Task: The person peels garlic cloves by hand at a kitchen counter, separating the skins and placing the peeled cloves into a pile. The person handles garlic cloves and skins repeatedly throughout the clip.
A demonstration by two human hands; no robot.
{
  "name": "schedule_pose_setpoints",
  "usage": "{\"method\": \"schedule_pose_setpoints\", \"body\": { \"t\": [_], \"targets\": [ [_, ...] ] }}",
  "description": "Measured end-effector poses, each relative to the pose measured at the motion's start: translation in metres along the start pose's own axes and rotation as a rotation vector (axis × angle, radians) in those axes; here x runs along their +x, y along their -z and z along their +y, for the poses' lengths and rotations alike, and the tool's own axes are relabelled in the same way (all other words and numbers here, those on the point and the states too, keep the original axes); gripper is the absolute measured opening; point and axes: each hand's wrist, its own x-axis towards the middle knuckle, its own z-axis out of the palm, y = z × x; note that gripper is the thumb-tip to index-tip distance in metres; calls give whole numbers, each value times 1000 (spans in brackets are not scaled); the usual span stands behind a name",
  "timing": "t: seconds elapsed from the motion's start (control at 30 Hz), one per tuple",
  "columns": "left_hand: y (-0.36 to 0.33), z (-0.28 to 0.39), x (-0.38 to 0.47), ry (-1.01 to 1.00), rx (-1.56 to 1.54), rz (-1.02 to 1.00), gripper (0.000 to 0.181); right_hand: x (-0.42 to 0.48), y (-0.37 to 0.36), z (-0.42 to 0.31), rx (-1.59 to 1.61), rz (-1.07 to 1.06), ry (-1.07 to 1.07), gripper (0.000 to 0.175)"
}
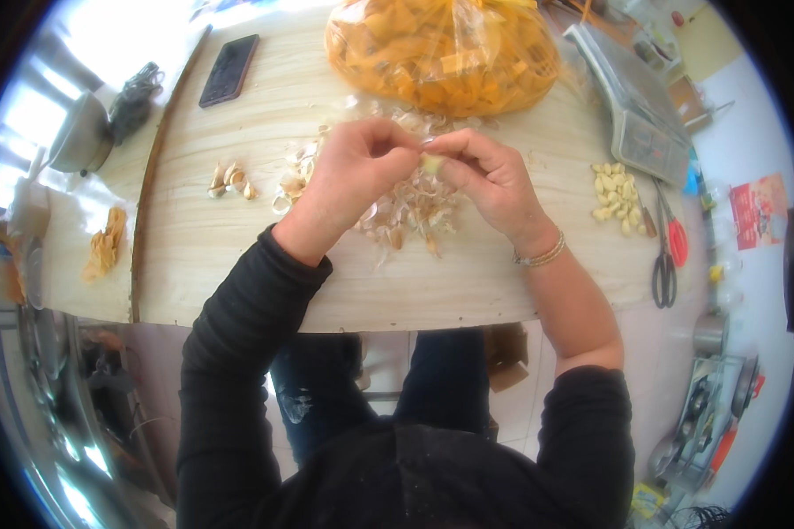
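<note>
My left hand [364, 172] and my right hand [486, 175] meet over a heap of garlic skins [403, 211]. Between the fingertips of my right hand is a pale yellow-green garlic clove [431, 163]. The thumb and forefinger of my left hand are pinched together beside it; whether they grip a bit of skin is too blurred to tell. A few unpeeled garlic cloves [233, 178] lie to the left of my left hand. Peeled garlic cloves [614, 195] form a pile to the right of my right hand.
A tied orange plastic bag [443, 59] stands behind the skins. At the back left lies a phone [229, 70]. On the right are a scale [642, 106], a small knife [648, 218], black-handled scissors [663, 278] and red-handled scissors [677, 241]. A crumpled yellowish bag [107, 244] lies far left.
</note>
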Motion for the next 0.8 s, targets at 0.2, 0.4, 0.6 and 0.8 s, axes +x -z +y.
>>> {"method": "schedule_pose_setpoints", "body": {
  "t": [0.2,0.4,0.6,0.8],
  "targets": [
    [0,-3,1,-12,55,1,8,-1,2,4,-9,18,-51,13],
    [-3,-1,0,-99,202,52,8,0,2,4,-25,43,-56,12],
    [-11,0,-5,-168,427,161,9,-1,-2,7,94,52,-119,13],
    [-10,0,-4,-173,321,88,9,2,4,11,422,52,-263,14]
  ]
}}
